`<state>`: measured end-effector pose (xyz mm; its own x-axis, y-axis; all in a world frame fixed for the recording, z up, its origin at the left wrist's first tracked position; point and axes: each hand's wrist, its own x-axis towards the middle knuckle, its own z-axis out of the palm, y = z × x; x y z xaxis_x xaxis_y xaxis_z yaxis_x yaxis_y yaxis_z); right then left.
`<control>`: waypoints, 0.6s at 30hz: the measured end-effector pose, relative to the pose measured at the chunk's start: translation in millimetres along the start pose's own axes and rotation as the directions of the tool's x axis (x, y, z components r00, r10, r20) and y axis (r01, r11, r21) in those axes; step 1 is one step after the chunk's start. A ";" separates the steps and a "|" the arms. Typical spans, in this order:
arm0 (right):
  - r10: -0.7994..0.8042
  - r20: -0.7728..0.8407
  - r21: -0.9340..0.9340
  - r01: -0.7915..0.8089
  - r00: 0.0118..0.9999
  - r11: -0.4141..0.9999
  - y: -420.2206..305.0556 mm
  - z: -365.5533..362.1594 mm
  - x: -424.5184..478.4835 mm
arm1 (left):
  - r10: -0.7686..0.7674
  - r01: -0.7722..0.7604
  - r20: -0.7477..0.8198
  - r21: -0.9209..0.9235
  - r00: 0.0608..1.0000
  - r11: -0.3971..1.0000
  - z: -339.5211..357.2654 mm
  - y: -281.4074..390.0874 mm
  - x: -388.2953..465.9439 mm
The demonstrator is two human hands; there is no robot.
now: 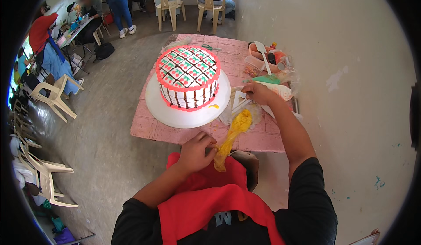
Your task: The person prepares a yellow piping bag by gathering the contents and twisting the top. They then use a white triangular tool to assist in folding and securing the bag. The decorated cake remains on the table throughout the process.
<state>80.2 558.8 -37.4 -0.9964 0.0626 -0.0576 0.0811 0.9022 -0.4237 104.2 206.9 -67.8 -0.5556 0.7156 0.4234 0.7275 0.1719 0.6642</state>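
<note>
A round frosted cake [188,77] stands on a white round cake board [153,103]. Its top has a dark lattice with red cherries and green leaves; dark stripes run down the white side, and red piping edges top and base. A yellow smear [213,106] marks the board. My right hand [260,93] pinches a corner of a white triangular cake scraper [237,100]. Below it lies a piping bag of yellow icing [241,121], its tail hanging past the table edge. Beside that tail is my left hand [197,149], fingers curved and thumb apart, gripping nothing visible.
On the pink table [148,126], green scissors [210,47] lie behind the cake. A white spatula [263,55] rests across plastic containers [255,64]; a green piping bag [268,79] is nearby. A wall [345,113] rises at right. Plastic chairs [56,93] and people are around.
</note>
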 end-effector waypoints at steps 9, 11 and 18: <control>0.058 0.152 0.044 -0.065 0.987 0.997 2.1 -15.3 -3.2 | 0.010 -0.010 0.015 0.029 1.000 1.000 4.3 -0.4 0.7; 0.058 0.129 0.153 -0.078 0.990 0.985 3.1 -18.1 -6.7 | 0.017 -0.017 0.004 0.062 1.000 0.998 7.6 -1.4 0.3; 0.120 -0.019 0.497 -0.094 0.993 0.862 -9.1 -37.1 -30.0 | -0.005 0.003 0.037 0.035 0.999 0.999 1.0 3.1 2.8</control>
<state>108.3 564.5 1.7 -0.9798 0.1785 -0.0904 0.1766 0.5598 -0.8096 105.3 210.1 -65.2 -0.5439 0.7391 0.3975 0.7391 0.1976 0.6440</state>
